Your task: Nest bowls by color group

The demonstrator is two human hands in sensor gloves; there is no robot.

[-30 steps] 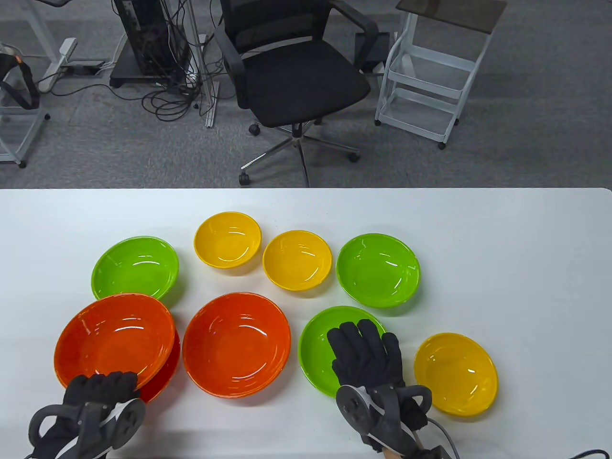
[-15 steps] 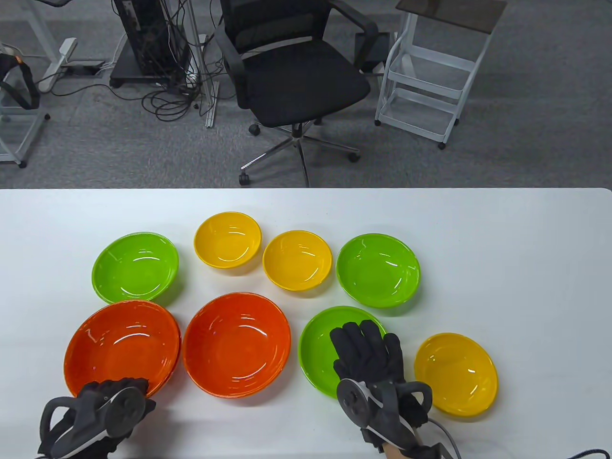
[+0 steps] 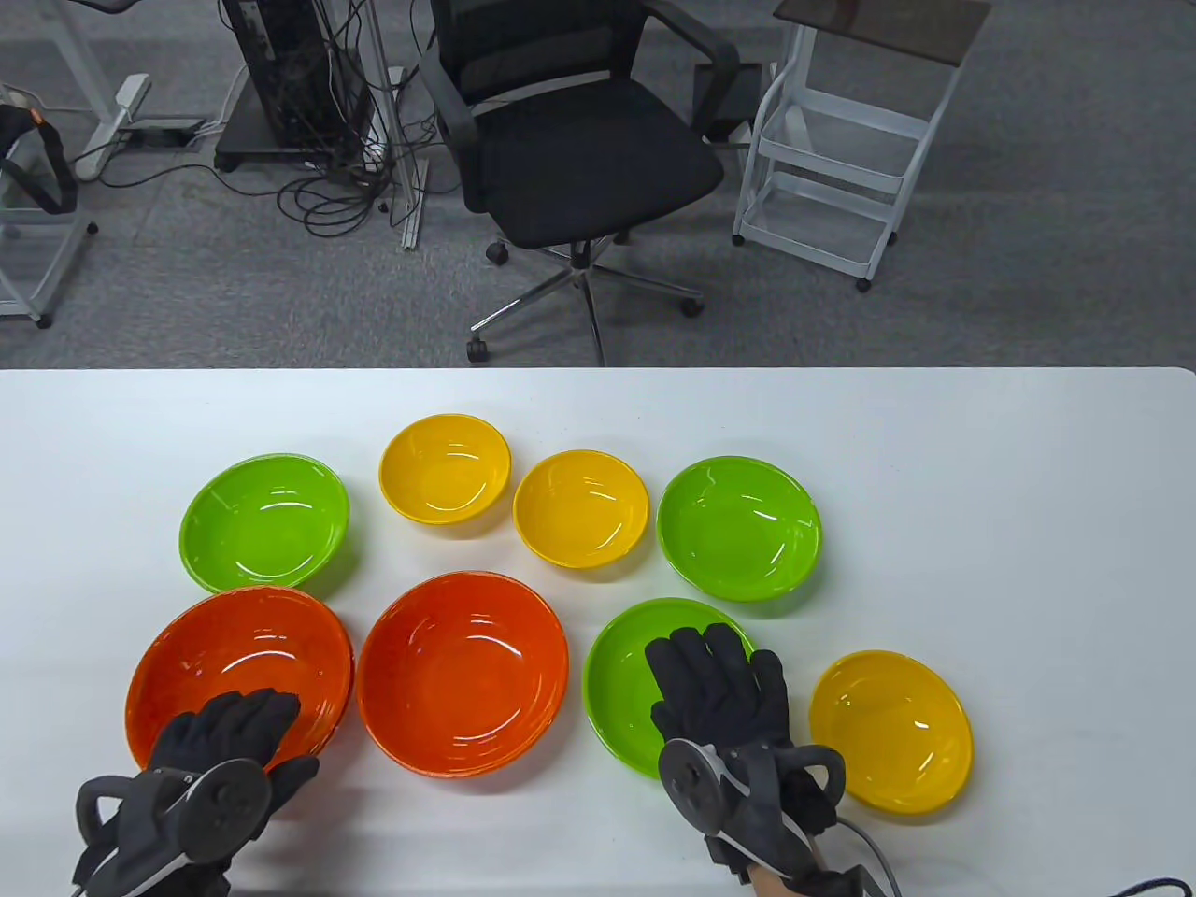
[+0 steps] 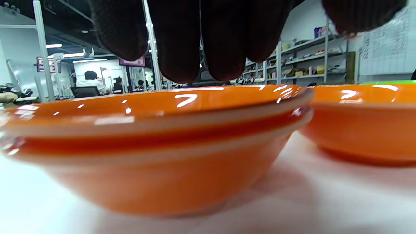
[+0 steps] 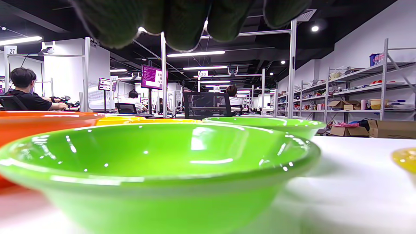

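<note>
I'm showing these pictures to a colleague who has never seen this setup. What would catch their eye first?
Glossy plastic bowls in three bright colours on the white table: yellow ones at the middle back and near right, green ones on both sides. At the near left, two orange bowls sit nested, with the black-gloved left hand over their rim. The black-gloved right hand hovers over the nearest green bowl.

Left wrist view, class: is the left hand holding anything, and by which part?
Nothing is held. The left hand has fingers open above the near rim of the nested orange bowls, without gripping.
</note>
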